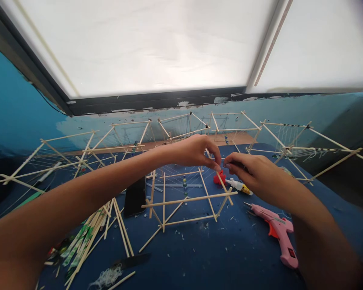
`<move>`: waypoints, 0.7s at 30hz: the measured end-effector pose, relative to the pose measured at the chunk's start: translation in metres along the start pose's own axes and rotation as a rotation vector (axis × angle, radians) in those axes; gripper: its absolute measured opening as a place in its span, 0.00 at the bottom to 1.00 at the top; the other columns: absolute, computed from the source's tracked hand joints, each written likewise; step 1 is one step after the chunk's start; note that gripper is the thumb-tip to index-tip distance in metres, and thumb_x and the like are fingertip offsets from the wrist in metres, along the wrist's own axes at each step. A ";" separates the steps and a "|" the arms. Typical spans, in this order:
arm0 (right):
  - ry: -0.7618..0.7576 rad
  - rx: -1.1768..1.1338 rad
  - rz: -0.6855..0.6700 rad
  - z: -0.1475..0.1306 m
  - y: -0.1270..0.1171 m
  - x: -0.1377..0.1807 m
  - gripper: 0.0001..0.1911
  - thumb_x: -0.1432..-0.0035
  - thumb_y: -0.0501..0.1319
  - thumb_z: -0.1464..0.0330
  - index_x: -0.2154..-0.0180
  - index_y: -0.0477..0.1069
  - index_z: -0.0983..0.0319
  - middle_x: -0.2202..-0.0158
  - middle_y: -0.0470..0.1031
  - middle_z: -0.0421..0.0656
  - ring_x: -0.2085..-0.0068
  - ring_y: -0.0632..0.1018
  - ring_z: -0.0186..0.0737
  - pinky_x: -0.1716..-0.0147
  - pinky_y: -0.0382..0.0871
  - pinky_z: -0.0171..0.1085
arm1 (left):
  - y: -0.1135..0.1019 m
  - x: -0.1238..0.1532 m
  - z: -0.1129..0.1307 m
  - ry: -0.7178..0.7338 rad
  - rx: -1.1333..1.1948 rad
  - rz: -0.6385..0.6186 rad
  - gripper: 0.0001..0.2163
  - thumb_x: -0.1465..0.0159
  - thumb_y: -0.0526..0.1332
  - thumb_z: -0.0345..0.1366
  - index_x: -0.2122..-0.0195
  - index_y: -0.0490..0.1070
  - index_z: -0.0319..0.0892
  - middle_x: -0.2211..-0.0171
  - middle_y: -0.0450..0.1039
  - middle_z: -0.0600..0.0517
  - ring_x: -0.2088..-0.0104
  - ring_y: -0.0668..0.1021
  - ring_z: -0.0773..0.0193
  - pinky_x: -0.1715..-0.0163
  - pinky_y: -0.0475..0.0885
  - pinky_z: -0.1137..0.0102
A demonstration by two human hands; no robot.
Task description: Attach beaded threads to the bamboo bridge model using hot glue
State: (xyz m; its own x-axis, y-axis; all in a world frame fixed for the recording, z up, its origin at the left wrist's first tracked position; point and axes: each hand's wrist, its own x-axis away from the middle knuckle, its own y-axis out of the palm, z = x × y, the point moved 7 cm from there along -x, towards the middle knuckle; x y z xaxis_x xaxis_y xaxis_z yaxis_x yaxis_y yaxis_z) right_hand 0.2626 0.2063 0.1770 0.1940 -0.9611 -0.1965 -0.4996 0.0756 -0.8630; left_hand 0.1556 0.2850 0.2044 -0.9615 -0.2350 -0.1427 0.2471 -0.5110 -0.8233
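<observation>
My left hand [196, 151] reaches across with its fingertips pinched on the far part of a wooden stick [223, 183]. That stick is one bar of a box-shaped stick frame [187, 199] standing on the table. Thin threads cross the frame, and a short column of green and blue beads [185, 186] hangs among them. Close to the left fingertips, my right hand [251, 167] is closed in a pinch; what it holds is too small to make out. Just below the hands lie a red object [219, 178] and a small white glue bottle [239, 186] with a yellow label.
A pink glue gun [276, 229] lies at the right. More stick frames [290, 149] line the wall. At the left are loose sticks [93, 229], a black phone [135, 197], a dark blade-like strip [133, 261] and tangled white thread [107, 277] on the blue tabletop [205, 257].
</observation>
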 end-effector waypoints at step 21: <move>-0.229 0.140 -0.142 -0.012 -0.019 0.002 0.09 0.34 0.53 0.74 0.64 0.72 0.63 0.66 0.77 0.44 0.65 0.72 0.38 0.65 0.60 0.35 | 0.272 -0.012 0.091 -0.358 -0.252 0.071 0.17 0.30 0.59 0.46 0.43 0.68 0.47 0.49 0.74 0.48 0.53 0.76 0.51 0.57 0.74 0.60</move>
State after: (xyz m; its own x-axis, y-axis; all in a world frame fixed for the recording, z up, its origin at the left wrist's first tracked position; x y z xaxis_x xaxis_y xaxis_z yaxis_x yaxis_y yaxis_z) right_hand 0.2620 0.1998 0.1990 0.4463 -0.8813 -0.1556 -0.3358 -0.0038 -0.9419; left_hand 0.2454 0.0735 0.0324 -0.8298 -0.5565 -0.0407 0.2307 -0.2759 -0.9331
